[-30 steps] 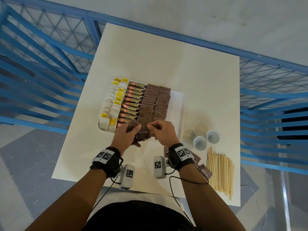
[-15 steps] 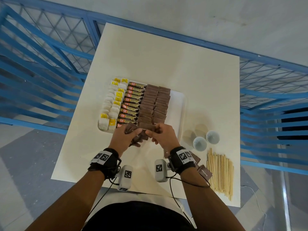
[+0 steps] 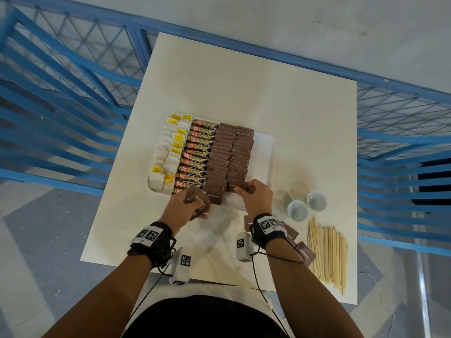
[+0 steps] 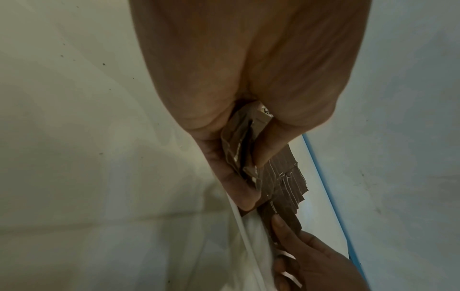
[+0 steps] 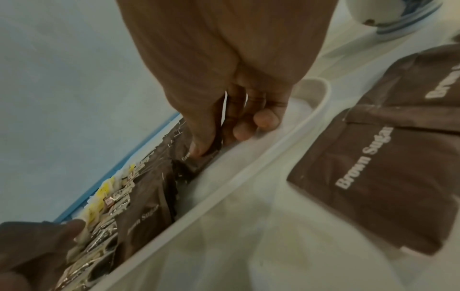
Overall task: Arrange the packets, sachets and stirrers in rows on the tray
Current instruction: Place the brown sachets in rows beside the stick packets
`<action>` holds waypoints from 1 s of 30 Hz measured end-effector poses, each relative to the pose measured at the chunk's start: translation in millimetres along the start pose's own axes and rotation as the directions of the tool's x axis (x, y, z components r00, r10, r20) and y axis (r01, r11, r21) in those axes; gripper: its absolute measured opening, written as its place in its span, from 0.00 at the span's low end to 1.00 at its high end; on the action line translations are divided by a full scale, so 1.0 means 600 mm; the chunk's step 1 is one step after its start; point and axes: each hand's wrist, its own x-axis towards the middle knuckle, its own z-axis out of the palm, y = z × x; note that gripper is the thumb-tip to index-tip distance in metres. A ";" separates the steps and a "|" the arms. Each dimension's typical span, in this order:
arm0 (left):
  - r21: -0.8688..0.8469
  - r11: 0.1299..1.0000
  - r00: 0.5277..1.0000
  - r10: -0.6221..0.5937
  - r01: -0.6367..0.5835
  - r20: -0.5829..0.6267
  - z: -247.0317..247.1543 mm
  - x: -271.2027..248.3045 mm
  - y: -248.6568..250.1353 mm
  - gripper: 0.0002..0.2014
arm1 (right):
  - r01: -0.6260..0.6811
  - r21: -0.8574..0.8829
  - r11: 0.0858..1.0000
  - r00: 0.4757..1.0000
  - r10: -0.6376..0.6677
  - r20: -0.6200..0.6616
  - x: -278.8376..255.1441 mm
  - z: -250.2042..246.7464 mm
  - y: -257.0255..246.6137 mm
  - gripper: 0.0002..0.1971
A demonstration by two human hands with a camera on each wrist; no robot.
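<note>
White tray, mid-table: rows, left to right, of white-and-yellow sachets, granules sticks, two brown sugar rows. Right hand pinches a brown packet at the near end of the right row. Left hand clutches a brown bundle just beside the tray. White table; blue railings. Right: two cups, stirrers, loose brown packets.

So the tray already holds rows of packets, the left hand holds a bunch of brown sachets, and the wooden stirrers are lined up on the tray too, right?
Not quite: the wooden stirrers are not on the tray; the head view shows them lying in a pile on the table to its right, near the front edge. The rest holds: rows of packets fill the tray and the left hand grips a bunch of brown sachets.
</note>
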 end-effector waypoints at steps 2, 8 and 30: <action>-0.011 1.000 1.000 0.001 0.000 0.006 -0.001 -0.001 0.000 0.13 | -0.012 -0.008 1.000 1.000 0.012 -0.015 0.002 0.006 -0.001 0.11; -0.023 1.000 1.000 0.000 0.000 0.009 0.000 -0.003 0.003 0.13 | -0.008 -0.020 1.000 0.998 0.007 -0.062 0.002 0.012 -0.004 0.16; -0.194 0.981 0.999 0.018 -0.011 0.035 0.011 -0.004 0.009 0.14 | 0.150 0.039 0.988 0.988 -0.151 0.027 -0.035 0.008 -0.018 0.06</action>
